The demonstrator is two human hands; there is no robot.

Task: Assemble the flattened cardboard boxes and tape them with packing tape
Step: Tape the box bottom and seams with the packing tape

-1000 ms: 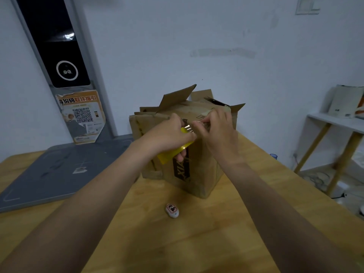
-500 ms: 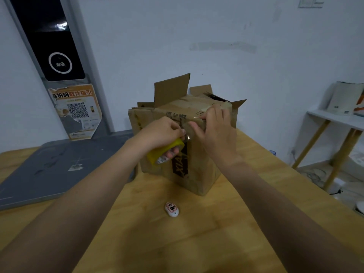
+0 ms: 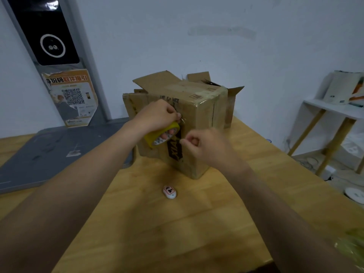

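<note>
**Tape roll at the box's front**

Your left hand (image 3: 155,117) grips the yellow tape roll (image 3: 152,139), fingers through its core, against the front of the cardboard box (image 3: 199,115), which stands on the surface (image 3: 177,233). Your right hand (image 3: 206,148) is curled just beside the roll, thumb and forefinger pinched (whether on tape, I cannot tell).

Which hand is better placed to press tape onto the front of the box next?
Right, probably: the right hand sits before the cardboard box, while the left hand is full, gripping the yellow tape roll.
</note>
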